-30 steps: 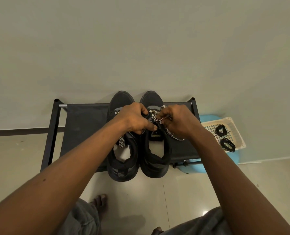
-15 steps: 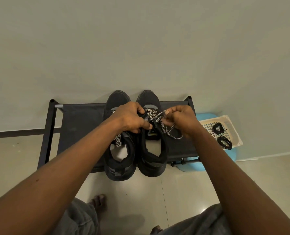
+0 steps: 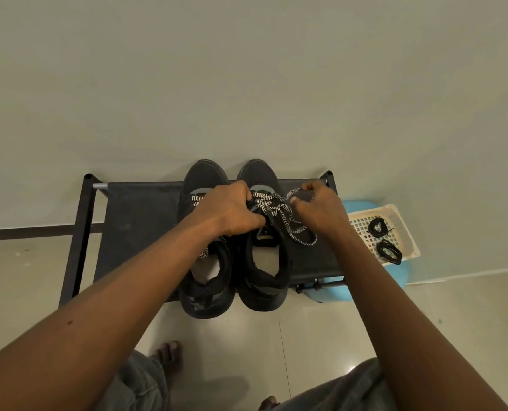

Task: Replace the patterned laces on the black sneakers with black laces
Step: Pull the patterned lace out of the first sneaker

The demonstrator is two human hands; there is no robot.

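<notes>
Two black sneakers stand side by side on a black rack (image 3: 134,215): the left sneaker (image 3: 206,286) and the right sneaker (image 3: 264,280). My left hand (image 3: 229,210) grips the right sneaker at its tongue and upper laces. A black-and-white patterned lace (image 3: 279,210) lies loosened across the right sneaker, with a loop trailing onto the rack. My right hand (image 3: 318,207) pinches a strand of that lace and holds it out to the right. The left sneaker keeps its patterned lace (image 3: 198,198), mostly hidden by my left hand. Two coiled black laces (image 3: 383,238) lie in a cream basket.
The cream basket (image 3: 401,221) rests on a blue stool (image 3: 362,207) right of the rack. A wall rises directly behind the rack. My knees and bare feet (image 3: 166,355) are on the tiled floor below the sneakers.
My right hand has moved right and away from the shoe, drawing the patterned lace out looser. My left hand stays on the right sneaker.
</notes>
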